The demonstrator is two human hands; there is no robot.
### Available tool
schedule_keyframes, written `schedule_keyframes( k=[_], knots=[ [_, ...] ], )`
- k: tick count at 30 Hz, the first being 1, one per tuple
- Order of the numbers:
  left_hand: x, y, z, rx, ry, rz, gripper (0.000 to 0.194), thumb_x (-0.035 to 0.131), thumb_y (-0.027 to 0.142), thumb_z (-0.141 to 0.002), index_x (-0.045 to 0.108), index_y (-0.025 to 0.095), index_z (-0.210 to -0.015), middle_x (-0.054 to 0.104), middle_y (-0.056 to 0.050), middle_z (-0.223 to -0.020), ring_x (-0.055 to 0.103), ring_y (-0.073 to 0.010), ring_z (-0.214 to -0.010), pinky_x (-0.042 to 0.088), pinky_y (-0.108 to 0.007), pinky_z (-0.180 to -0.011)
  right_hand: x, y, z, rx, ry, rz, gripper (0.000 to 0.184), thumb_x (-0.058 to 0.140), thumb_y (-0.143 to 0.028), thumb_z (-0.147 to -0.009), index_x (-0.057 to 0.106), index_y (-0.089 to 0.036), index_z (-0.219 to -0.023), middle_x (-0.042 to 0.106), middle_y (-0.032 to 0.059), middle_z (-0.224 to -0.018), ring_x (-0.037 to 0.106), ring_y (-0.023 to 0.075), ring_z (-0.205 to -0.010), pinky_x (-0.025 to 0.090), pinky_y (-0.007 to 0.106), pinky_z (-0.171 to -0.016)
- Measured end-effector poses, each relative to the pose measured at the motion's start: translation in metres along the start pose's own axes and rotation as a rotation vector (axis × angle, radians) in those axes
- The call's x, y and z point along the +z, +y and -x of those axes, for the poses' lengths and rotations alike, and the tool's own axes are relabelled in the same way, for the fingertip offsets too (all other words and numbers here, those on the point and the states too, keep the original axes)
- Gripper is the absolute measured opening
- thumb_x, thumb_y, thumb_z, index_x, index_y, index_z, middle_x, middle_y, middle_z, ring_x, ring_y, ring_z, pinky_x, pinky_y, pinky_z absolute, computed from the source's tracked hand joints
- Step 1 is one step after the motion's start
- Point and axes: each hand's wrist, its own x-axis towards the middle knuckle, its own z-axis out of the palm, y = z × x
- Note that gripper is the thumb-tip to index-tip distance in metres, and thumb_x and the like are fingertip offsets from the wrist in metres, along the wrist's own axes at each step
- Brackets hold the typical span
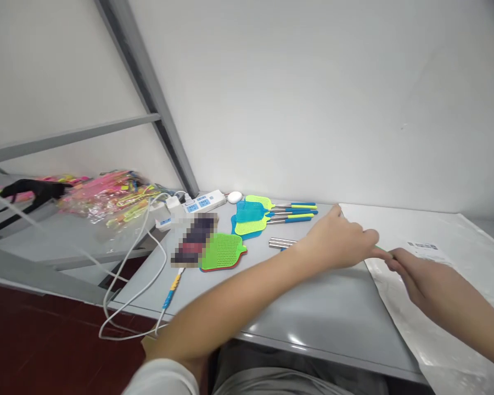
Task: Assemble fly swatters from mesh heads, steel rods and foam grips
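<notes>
Thin greenish strip (pixel 383 250): right of centre, above the table (pixel 313 307) by the left edge of the white plastic sheet, mostly hidden by the two hands.
Left hand (pixel 341 239): fingers curled in, pinching the strip's left part.
Right hand (pixel 424 277): thumb and fingers pressed together on the strip's right end.
White plastic sheet (pixel 469 241): spread over the right side of the table, a printed label (pixel 428 252) on it; whether it was a bag could not be told.
Clear plastic bags (pixel 111 192): heaped on the left shelf (pixel 78 241), with pink and yellow pieces inside, too jumbled to name.
Swatters (pixel 253 216): lay at the far middle, yellow and blue heads to the left, handles to the right.
Green mesh head (pixel 224 251): nearer and left of the swatters, over a red one.
Metal rods (pixel 282 242): lay just left of the left hand.
Power strip (pixel 205 203): stood far left on the table, plugs in it.
</notes>
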Motion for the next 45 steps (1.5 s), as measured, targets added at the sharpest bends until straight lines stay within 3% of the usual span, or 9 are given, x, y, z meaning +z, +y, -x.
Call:
schedule_keyframes(
  k=[9,14,18,23,29,36,39,43,45],
  knots=[
    [-0.034,0.025,0.082,-0.053,-0.714,0.759,0.018,0.043,0.023,-0.096,0.06,0.024,-0.094,0.054,0.002,-0.062,0.045,-0.0146,-0.048,0.026,-0.025,-0.046,0.006,-0.044,0.017,-0.715,-0.109,0.095,0.022,0.039,-0.022,-0.099,0.042,-0.025,-0.078,0.053,-0.0025,-0.063,0.049,0.0185,-0.049,0.027,0.033,-0.054],
    [-0.049,0.003,0.096,-0.567,-1.318,1.728,0.047,0.029,0.061,-0.097,0.033,0.024,-0.068,0.028,0.007,-0.054,0.024,-0.0101,-0.039,0.027,-0.023,-0.043,-0.009,-0.074,-0.001,-0.841,-0.096,0.098,0.029,0.034,-0.022,-0.101,0.042,-0.024,-0.073,0.049,-0.0027,-0.06,0.044,0.0179,-0.049,0.02,0.035,-0.051],
    [-0.056,-0.007,0.106,-0.719,-1.447,2.151,0.052,0.04,0.07,-0.089,0.03,0.024,-0.067,0.02,0.009,-0.055,0.009,-0.0079,-0.039,0.018,-0.019,-0.04,-0.023,-0.077,-0.023,-0.918,-0.037,0.113,0.028,0.041,-0.027,-0.099,0.043,-0.023,-0.072,0.047,-0.0023,-0.06,0.041,0.0171,-0.05,0.02,0.036,-0.052],
    [-0.061,0.007,0.128,-0.849,-1.49,2.19,0.055,0.039,0.077,-0.084,0.032,0.025,-0.066,0.02,0.008,-0.048,0.013,-0.0121,-0.036,0.02,-0.021,-0.032,-0.033,-0.079,-0.023,-1.022,-0.094,0.107,0.017,0.048,-0.026,-0.094,0.047,-0.024,-0.077,0.048,-0.0019,-0.061,0.041,0.0182,-0.052,0.021,0.036,-0.054],
    [-0.08,-0.005,0.11,-0.652,-1.202,1.866,0.046,0.038,0.061,-0.095,0.037,0.023,-0.07,0.028,0.007,-0.052,0.029,-0.0116,-0.04,0.039,-0.026,-0.044,-0.029,-0.069,-0.021,-0.86,-0.15,0.004,0.018,0.045,-0.028,-0.098,0.046,-0.025,-0.08,0.055,-0.0024,-0.065,0.05,0.0183,-0.051,0.031,0.034,-0.052],
    [-0.069,0.021,0.106,-0.118,-0.449,0.189,0.022,0.039,0.024,-0.098,0.058,0.015,-0.097,0.06,-0.005,-0.075,0.053,-0.019,-0.062,0.038,-0.033,-0.055,-0.01,-0.072,0.008,-0.237,-0.438,-0.396,0.022,0.039,-0.037,-0.1,0.053,-0.027,-0.087,0.065,-0.0031,-0.064,0.057,0.0145,-0.046,0.038,0.023,-0.04],
    [-0.059,0.031,0.116,0.066,-0.218,0.003,0.021,0.04,0.013,-0.093,0.058,0.013,-0.102,0.059,-0.008,-0.081,0.054,-0.0203,-0.066,0.039,-0.037,-0.057,-0.007,-0.078,0.018,-0.073,-0.532,-0.647,0.026,0.038,-0.044,-0.1,0.057,-0.027,-0.097,0.069,0.0006,-0.077,0.062,0.0164,-0.058,0.046,0.023,-0.046],
    [-0.056,0.037,0.125,0.073,-0.186,-0.022,0.016,0.042,0.015,-0.09,0.056,0.014,-0.097,0.052,-0.003,-0.07,0.048,-0.0174,-0.052,0.029,-0.034,-0.045,-0.013,-0.08,0.011,0.033,-0.939,-0.925,0.042,0.026,-0.044,-0.104,0.058,-0.022,-0.088,0.051,-0.0043,-0.055,0.046,0.0114,-0.045,0.043,0.021,-0.045],
    [-0.059,0.042,0.129,0.056,-0.193,-0.022,0.013,0.042,0.016,-0.091,0.054,0.015,-0.094,0.05,-0.002,-0.066,0.047,-0.0168,-0.048,0.025,-0.032,-0.041,-0.019,-0.081,0.008,-0.049,-0.914,-0.894,0.038,0.029,-0.043,-0.104,0.06,-0.022,-0.092,0.053,-0.0039,-0.056,0.049,0.0119,-0.048,0.043,0.021,-0.046]
  ],
)
